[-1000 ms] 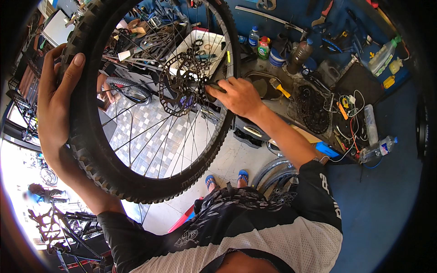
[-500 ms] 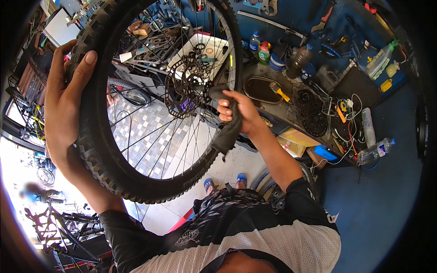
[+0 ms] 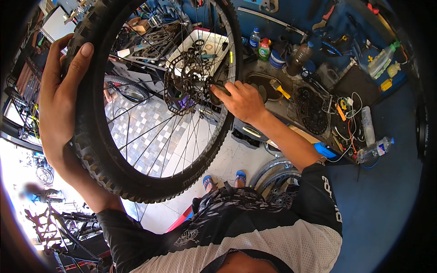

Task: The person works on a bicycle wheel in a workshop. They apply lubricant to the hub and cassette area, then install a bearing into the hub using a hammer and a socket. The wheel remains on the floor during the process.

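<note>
A bicycle wheel with a knobby black tyre (image 3: 132, 189) is held up in front of me, its spokes and disc brake rotor (image 3: 175, 98) facing me. My left hand (image 3: 61, 95) is closed round the tyre's left side, thumb on the near face. With my right hand (image 3: 242, 101), fingers closed, I press a dark rag (image 3: 219, 94) in beside the hub, at the right side of the spokes. Most of the rag is hidden by that hand.
Behind the wheel, a bench bears a white basket (image 3: 200, 48) of small parts, bottles, an oval tray (image 3: 252, 82), a yellow-handled brush (image 3: 280, 89) and a sprocket cassette (image 3: 312, 109). Below stand other bicycle wheels (image 3: 277, 175). A person (image 3: 41, 193) is at the far left.
My right hand has turned palm down and its fingers reach toward the hub. The rag that hung below it is now bunched at the fingers. My left hand keeps its hold.
</note>
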A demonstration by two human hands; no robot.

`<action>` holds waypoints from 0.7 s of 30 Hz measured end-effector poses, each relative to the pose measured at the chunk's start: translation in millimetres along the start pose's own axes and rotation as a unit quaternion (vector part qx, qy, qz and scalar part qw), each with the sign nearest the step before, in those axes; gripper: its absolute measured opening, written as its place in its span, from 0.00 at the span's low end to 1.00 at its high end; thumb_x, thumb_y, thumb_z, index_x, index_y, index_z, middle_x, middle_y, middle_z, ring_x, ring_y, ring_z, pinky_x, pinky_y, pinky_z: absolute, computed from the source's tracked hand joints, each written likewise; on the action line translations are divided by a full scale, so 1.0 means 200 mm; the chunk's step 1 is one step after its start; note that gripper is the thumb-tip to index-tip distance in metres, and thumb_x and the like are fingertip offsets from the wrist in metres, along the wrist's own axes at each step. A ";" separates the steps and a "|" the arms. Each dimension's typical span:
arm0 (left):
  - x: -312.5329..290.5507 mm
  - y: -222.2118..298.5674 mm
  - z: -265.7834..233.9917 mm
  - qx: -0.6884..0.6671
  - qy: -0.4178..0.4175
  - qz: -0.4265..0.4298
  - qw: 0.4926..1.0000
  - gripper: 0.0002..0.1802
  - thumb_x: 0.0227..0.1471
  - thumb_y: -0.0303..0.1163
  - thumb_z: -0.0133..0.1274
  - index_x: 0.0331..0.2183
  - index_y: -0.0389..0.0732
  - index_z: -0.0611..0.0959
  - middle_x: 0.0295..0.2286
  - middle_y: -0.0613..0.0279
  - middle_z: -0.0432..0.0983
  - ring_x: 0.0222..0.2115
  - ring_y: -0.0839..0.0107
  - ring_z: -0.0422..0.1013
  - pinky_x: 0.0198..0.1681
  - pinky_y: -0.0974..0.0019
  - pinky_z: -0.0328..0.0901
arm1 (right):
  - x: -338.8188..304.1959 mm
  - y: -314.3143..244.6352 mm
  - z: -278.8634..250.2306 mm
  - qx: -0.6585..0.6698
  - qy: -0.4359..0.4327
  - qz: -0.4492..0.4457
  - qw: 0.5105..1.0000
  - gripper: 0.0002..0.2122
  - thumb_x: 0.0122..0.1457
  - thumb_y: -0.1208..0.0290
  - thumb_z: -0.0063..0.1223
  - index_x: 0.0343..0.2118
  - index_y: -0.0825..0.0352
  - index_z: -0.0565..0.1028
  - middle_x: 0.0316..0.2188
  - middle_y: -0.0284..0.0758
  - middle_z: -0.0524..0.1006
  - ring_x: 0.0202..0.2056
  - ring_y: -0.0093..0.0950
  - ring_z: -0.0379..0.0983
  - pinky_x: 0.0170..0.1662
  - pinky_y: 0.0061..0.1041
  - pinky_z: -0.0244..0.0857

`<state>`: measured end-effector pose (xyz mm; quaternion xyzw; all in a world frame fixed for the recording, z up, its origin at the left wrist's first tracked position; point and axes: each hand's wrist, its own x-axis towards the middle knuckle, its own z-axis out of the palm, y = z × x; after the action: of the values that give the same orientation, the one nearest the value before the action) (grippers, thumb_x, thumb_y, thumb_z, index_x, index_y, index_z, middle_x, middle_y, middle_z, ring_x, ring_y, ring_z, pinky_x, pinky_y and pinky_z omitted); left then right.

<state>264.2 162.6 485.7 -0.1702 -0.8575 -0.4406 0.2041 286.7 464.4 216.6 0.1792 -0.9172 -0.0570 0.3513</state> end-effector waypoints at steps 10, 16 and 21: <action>-0.02 -0.02 -0.02 0.025 -0.013 0.006 1.000 0.24 0.63 0.43 0.57 0.54 0.37 0.76 0.35 0.54 0.80 0.28 0.73 0.76 0.30 0.70 0.67 | 0.00 -0.14 0.01 0.823 -0.059 0.421 0.378 0.10 0.69 0.64 0.50 0.39 0.67 0.74 0.24 0.28 0.71 0.20 0.20 0.66 0.23 0.22 0.62; -0.03 -0.02 -0.01 0.046 0.020 0.029 0.998 0.26 0.63 0.45 0.57 0.55 0.37 0.76 0.36 0.51 0.80 0.30 0.72 0.76 0.34 0.69 0.68 | -0.06 -0.13 -0.02 0.934 0.035 0.354 0.044 0.13 0.72 0.63 0.44 0.32 0.67 0.68 0.29 0.32 0.72 0.21 0.20 0.63 0.22 0.21 0.59; -0.05 -0.01 -0.03 0.041 -0.006 0.000 0.999 0.28 0.63 0.46 0.57 0.56 0.37 0.75 0.38 0.50 0.78 0.32 0.71 0.76 0.37 0.69 0.68 | 0.03 -0.12 0.02 0.891 0.011 0.416 0.180 0.10 0.69 0.65 0.47 0.36 0.68 0.72 0.30 0.33 0.75 0.23 0.20 0.65 0.23 0.23 0.60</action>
<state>273.1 155.3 483.3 -0.1644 -0.8761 -0.4039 0.2054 286.7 439.6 212.2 -0.0360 -0.2864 0.9554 -0.0628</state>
